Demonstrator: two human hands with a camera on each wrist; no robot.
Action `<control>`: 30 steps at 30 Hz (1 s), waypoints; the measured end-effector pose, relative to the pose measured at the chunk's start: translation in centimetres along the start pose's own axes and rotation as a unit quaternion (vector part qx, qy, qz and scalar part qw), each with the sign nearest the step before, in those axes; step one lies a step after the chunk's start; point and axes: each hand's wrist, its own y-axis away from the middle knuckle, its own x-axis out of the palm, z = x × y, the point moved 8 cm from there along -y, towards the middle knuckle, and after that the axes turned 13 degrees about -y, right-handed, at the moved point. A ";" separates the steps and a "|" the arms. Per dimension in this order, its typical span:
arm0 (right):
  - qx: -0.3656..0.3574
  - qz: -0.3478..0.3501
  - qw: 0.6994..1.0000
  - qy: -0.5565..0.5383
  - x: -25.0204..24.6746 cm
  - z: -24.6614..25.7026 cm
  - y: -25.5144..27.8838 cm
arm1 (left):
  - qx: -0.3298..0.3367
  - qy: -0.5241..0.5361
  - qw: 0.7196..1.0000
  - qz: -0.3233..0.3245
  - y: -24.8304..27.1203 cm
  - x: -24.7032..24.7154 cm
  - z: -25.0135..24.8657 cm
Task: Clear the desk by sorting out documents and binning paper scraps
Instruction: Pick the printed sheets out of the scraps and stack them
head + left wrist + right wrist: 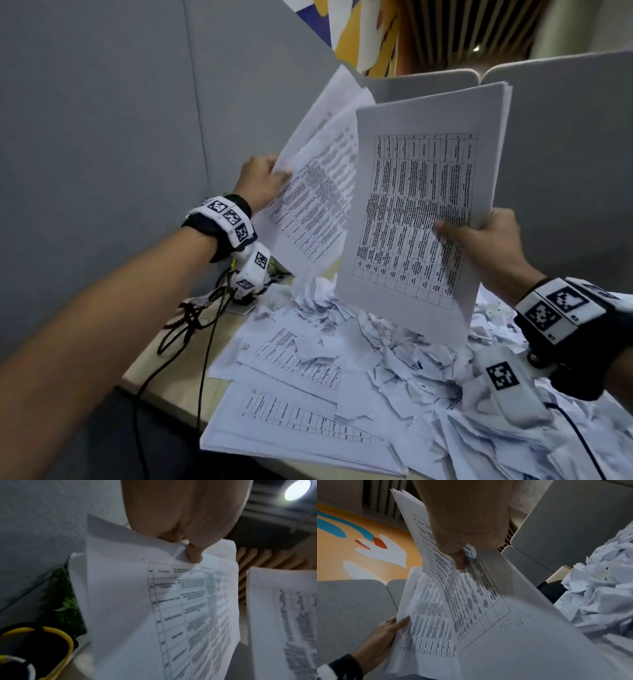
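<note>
the left hand (261, 181) pinches a few printed sheets (310, 192) by their edge, thumb on the front, and holds them up off the desk at about 10 o'clock from the middle of the head view. the right hand (486, 240) grips a thicker stack of printed pages (421, 212) at its right edge, thumb pressed on the table printed on the top page; this stack stands nearly upright at about 1 o'clock, just beside the left hand's sheets and partly in front of them. under both, on the desk (178, 370), more printed papers (291, 404) lie flat at 6 o'clock, and a heap of torn paper scraps (404, 356) spreads from the centre toward 4 o'clock, some lying on the flat papers. black cables (191, 322) trail over the desk edge at 8 o'clock. grey partition panels (102, 120) stand behind the desk.
</note>
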 end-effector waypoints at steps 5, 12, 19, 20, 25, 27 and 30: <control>-0.011 0.043 0.997 -0.069 1.6 1.6 1.2 | -0.035 0.112 0.988 -0.099 2.7 -3.2 2.2; 0.047 0.060 0.977 -0.200 4.4 1.3 2.4 | -0.092 0.357 0.929 0.034 10.7 1.5 3.4; 0.084 0.163 0.959 -0.215 6.8 1.2 4.5 | -0.095 0.374 0.916 0.111 14.9 2.5 2.0; 0.073 0.147 0.963 -0.216 7.0 1.5 4.6 | -0.085 0.394 0.908 0.114 15.1 1.9 1.4; -0.004 0.119 0.979 -0.164 8.3 4.3 5.1 | -0.038 0.446 0.891 0.072 14.3 -2.9 -2.5; -0.035 0.118 0.982 -0.146 8.8 5.3 5.3 | -0.020 0.460 0.886 0.046 13.9 -4.7 -4.0; -0.035 0.059 0.990 -0.127 8.3 4.7 4.8 | 0.015 0.546 0.833 0.088 13.6 -5.9 -5.6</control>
